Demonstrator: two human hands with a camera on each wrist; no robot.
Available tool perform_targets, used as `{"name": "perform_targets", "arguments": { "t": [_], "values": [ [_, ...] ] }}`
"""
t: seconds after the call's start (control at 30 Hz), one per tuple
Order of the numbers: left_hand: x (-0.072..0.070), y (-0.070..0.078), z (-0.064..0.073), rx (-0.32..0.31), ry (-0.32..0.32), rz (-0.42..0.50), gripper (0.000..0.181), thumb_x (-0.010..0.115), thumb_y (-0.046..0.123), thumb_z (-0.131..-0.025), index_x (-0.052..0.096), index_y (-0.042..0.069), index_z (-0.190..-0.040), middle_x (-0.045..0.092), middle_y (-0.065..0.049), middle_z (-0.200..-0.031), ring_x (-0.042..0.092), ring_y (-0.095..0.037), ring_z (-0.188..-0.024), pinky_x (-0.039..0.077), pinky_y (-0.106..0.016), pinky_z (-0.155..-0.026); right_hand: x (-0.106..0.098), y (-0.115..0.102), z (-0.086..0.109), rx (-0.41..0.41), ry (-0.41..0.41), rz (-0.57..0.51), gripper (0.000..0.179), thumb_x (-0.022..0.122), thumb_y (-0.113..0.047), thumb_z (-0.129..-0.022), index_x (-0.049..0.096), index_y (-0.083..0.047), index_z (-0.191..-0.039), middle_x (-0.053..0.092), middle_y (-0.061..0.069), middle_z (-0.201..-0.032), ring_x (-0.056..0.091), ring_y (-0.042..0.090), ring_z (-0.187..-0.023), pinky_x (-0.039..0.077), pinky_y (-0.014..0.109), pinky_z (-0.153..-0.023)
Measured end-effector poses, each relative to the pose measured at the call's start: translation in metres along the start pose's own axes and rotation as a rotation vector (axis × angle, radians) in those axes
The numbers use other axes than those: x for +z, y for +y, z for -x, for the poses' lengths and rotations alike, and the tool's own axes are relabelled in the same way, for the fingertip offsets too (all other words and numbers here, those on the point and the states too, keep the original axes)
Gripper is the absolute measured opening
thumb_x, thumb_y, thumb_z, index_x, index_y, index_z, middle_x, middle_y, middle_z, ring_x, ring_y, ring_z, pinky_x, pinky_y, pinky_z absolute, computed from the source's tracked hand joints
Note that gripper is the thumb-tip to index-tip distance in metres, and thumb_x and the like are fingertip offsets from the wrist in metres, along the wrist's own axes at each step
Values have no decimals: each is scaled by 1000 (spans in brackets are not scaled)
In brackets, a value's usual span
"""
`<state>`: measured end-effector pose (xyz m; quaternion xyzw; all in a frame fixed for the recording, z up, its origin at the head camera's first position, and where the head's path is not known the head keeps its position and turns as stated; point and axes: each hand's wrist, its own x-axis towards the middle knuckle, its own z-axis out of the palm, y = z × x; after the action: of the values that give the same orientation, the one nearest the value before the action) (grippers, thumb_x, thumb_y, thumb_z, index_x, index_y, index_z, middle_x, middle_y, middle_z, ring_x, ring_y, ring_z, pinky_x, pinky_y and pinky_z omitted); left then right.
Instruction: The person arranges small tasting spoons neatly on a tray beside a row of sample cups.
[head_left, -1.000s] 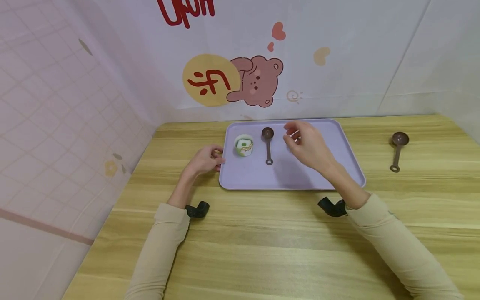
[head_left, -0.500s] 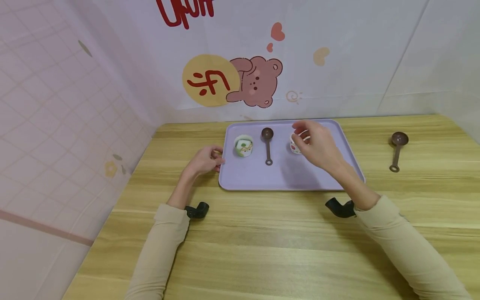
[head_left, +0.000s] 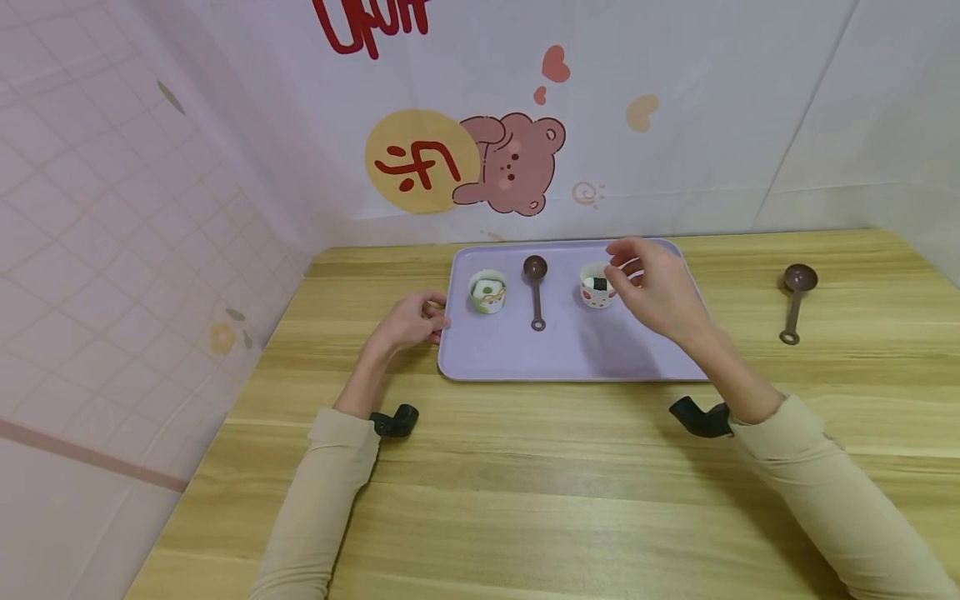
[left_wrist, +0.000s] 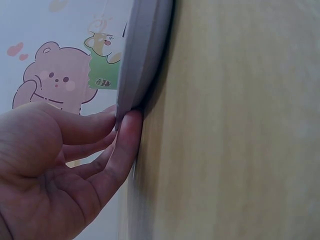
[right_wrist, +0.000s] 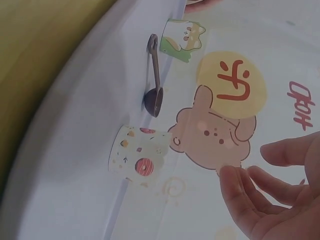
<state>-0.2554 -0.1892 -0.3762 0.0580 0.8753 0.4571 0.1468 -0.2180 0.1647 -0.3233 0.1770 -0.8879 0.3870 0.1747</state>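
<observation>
Head view: a flat purple plastic tray (head_left: 502,354) is lying on the yellow wooden desk (head_left: 525,492), holding a round white-and-red paper cup (head_left: 594,297) near the right hand (head_left: 662,293). Left wrist: the left hand (left_wrist: 60,190) is pinching the tray's edge. Right wrist: the right hand's fingers (right_wrist: 239,200) are hanging apart.

Soft, even light fills the head view, apparently from above: the desk (head_left: 480,500) looks bright, and a soft-edged shadow lies on the tray (head_left: 517,350) below the right grip (head_left: 660,292). Slight wide-angle stretching shows toward the outer edges. The left wrist view is dimmer, its desk grain smeared; the right wrist view is greyish, low in contrast, its nearest tray edge blurred.
</observation>
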Motion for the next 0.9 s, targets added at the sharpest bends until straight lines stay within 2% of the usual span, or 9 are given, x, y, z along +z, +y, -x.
{"name": "perform_targets", "arguments": {
  "t": [0.1,0.53,0.9],
  "values": [
    [0,0,0,-1,1,-1,39,60,0,-100,51,-7,-137,60,-23,-108,65,-22,-74,62,-30,-71,-3,2,2,-10,10,-15,24,58,-2,-96,64,8,-116,68,22,-100,67,32,-87,43,1,-69],
    [1,1,1,5,4,2,39,61,0,-99,52,-7,-137,60,-23,-106,66,-22,-74,62,-31,-70,-10,5,5,-1,29,-2,24,58,-2,-96,64,8,-117,68,22,-100,67,33,-88,42,0,-70],
    [1,-1,1,6,4,11,39,60,-1,-99,51,-8,-137,60,-23,-106,65,-21,-73,62,-30,-69,-19,17,9,21,35,11,27,59,-4,-97,62,9,-120,67,25,-102,65,33,-88,41,-1,-70]
  ]
}}
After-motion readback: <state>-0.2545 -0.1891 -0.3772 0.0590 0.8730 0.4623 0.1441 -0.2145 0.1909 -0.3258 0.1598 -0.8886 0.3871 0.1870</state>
